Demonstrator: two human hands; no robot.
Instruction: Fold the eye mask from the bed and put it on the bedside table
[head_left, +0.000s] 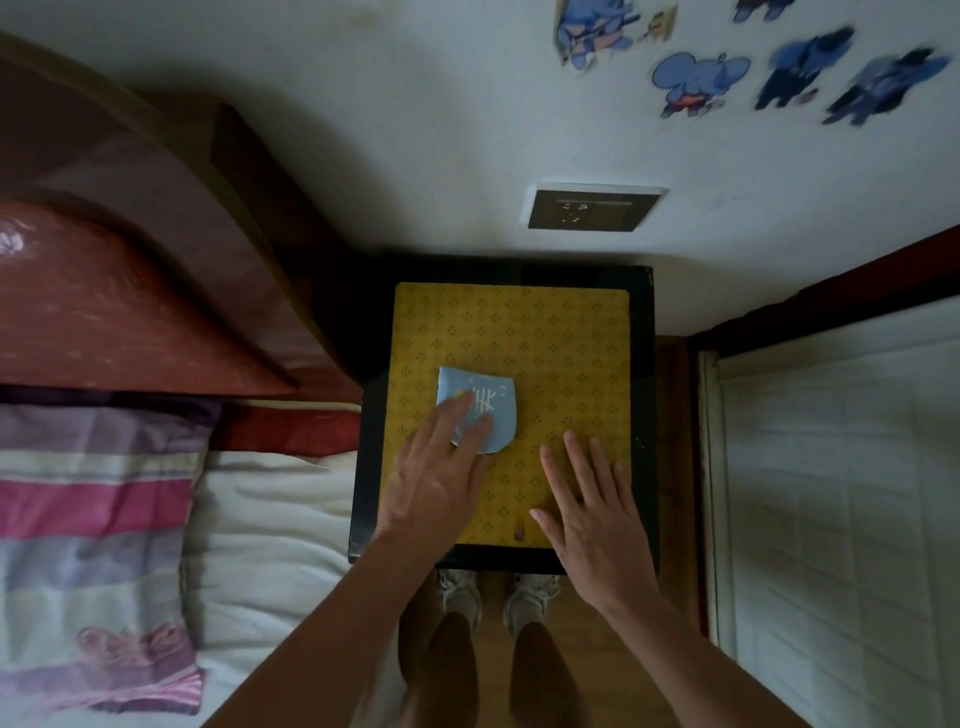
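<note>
The folded blue eye mask lies on the yellow mat covering the dark desk, left of centre. My left hand rests flat on its near-left part, fingers spread wide, holding nothing. My right hand lies flat and empty on the mat, just right of the mask.

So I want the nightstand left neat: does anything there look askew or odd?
Only slightly: the folded eye mask lies a bit crooked on the yellow mat, under the left hand.
</note>
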